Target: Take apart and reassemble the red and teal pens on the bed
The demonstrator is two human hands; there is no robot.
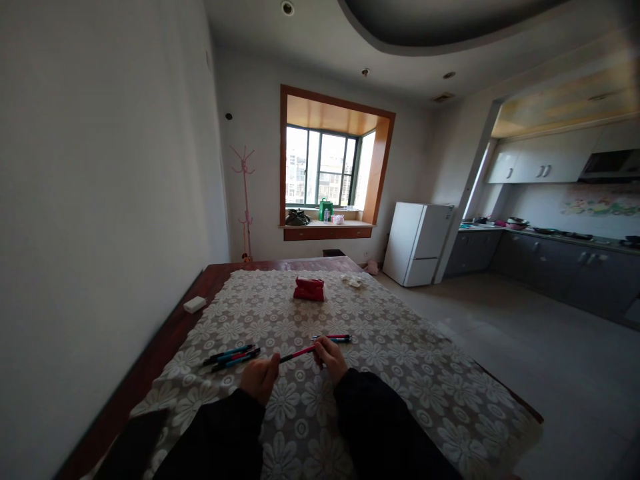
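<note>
A red and black pen point(299, 353) is held between my two hands above the flowered tablecloth point(400, 360). My left hand point(261, 377) pinches its dark end, fingers closed. At the other end, the closed fingers of my right hand point(329, 357) grip the pen. Just beyond my right hand, a few pens point(340, 339) lie on the cloth, partly hidden by the fingers. Several blue, black and red pens point(233, 358) lie in a loose pile to the left of my left hand.
A red pouch point(309, 289) stands farther back on the cloth, with crumpled white material point(353, 281) to its right. A white box point(195, 305) sits at the table's left edge. Near my left forearm is a dark flat object point(133, 445).
</note>
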